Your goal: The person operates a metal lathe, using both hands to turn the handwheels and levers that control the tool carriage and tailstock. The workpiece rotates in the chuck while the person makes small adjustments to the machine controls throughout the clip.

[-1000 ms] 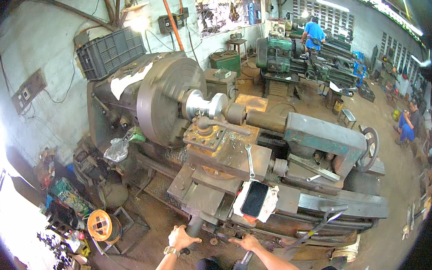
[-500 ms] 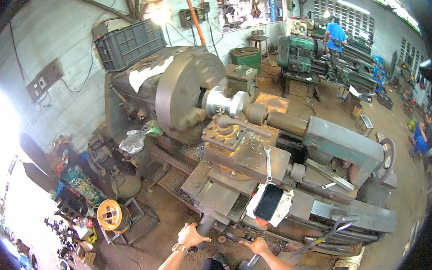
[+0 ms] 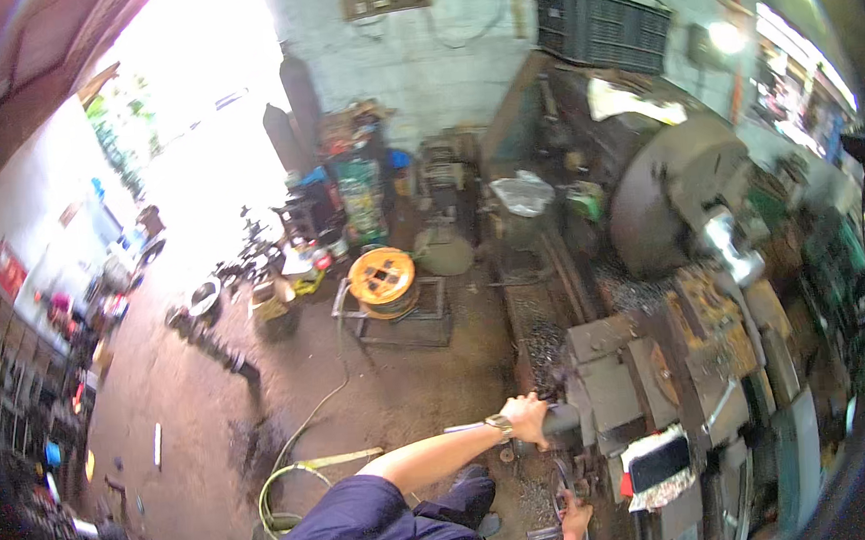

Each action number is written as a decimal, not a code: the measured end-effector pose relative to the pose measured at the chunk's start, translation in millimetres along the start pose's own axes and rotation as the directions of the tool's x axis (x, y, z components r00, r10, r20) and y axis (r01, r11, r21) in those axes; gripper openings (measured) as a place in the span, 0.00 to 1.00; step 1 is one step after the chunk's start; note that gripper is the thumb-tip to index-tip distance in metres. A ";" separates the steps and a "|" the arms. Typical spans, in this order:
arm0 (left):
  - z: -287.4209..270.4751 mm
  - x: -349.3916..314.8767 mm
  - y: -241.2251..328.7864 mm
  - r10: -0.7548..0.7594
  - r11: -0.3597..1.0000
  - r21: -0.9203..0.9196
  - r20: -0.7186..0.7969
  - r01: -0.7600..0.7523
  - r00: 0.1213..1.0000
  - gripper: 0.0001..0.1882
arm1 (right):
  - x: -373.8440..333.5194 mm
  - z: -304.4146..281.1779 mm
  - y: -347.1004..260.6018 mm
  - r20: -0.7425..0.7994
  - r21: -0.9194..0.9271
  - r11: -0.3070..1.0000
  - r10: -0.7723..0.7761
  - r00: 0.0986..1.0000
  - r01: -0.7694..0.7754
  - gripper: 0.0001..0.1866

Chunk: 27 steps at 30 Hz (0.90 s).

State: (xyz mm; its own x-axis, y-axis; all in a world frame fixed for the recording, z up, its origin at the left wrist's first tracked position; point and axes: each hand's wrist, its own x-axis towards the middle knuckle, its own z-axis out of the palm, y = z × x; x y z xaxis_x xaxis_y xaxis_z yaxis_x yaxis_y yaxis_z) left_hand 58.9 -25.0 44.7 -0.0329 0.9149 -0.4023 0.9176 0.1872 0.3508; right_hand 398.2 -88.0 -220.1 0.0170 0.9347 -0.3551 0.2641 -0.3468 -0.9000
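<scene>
My left hand, with a watch on its wrist, is closed around a grey cylindrical handle on the near side of a lathe's carriage. Lower down, my right hand grips the curved rim of a handwheel; its fingers are partly hidden. The large round chuck at the lathe's head looks blurred, and a shiny metal workpiece projects from it. On the carriage stand the tool post and a wrench. A dark phone rests on a white cloth beside them.
An orange cable reel sits on a metal frame to the left. A hose lies coiled on the floor. Metal shavings cover the lathe bed, and a black crate rests above the headstock.
My view has swung left, so the lathe now stands at the right of the picture. Both hands remain low at the carriage, the left one on the same cylindrical handle.
</scene>
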 end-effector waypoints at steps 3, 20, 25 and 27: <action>1.9 0.0 -0.9 -0.002 1.000 -0.030 -0.021 0.001 1.000 0.45 | 17.6 -7.5 24.5 0.005 0.073 0.996 0.046 0.999 -0.046 0.32; 14.4 8.2 -8.4 -0.010 0.992 -0.126 -0.013 0.008 1.000 0.48 | 33.9 12.5 -89.9 0.276 -0.437 0.838 0.472 0.837 -0.328 0.40; 25.7 15.7 -12.2 0.028 0.993 -0.113 -0.042 -0.033 0.999 0.51 | 43.1 48.0 -150.6 0.305 -0.542 0.783 0.522 0.796 -0.306 0.41; 28.7 18.7 -12.3 0.035 0.994 -0.106 -0.023 -0.037 0.999 0.51 | 45.0 60.1 -166.0 0.304 -0.577 0.759 0.543 0.783 -0.303 0.42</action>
State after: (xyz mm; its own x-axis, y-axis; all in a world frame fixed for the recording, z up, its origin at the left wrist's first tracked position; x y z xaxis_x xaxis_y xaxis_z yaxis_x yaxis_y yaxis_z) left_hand 58.4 -20.5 8.6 -0.0100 0.9288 -0.3705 0.8711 0.1900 0.4528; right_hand 297.1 6.9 -101.9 -0.1362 0.5193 -0.8437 0.7516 -0.5006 -0.4295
